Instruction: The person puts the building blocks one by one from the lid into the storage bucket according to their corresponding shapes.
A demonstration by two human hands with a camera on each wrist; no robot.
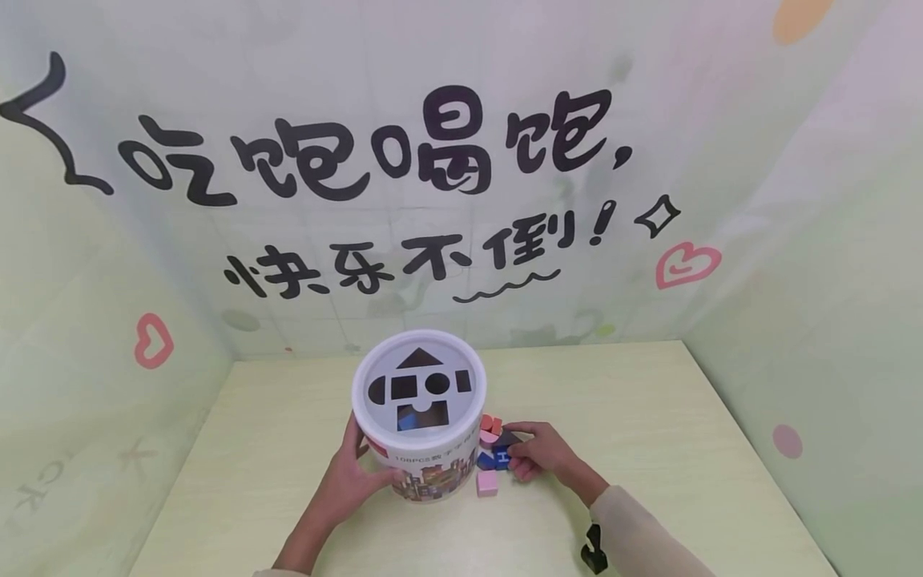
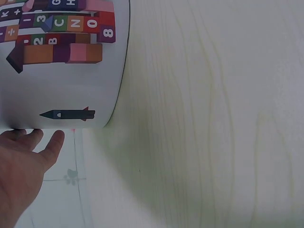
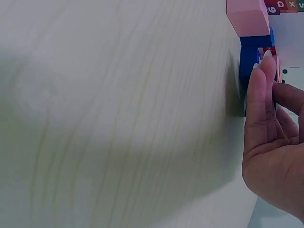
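A white round bucket (image 1: 433, 449) stands upright. Its lid (image 1: 420, 389) has cut-out holes, and something blue shows inside through the lowest hole. My left hand (image 1: 351, 479) is spread against the bucket's left side, thumb on the front. In the left wrist view, the left hand (image 2: 26, 166) has its fingertips at the bucket's wall. Right of the bucket, my right hand (image 1: 541, 454) is among small blocks, fingers around a dark triangular block (image 1: 508, 438) and beside a blue block marked H (image 1: 502, 457). In the right wrist view, the right hand's fingers (image 3: 257, 95) are fairly straight.
A pink block (image 1: 487, 484) lies in front of the cluster, with orange blocks (image 1: 492, 424) behind it. The pale wooden table (image 1: 606, 385) ends at a printed backdrop (image 1: 433, 240) with side panels. A black strap (image 1: 594, 549) hangs by the right sleeve (image 1: 642, 533).
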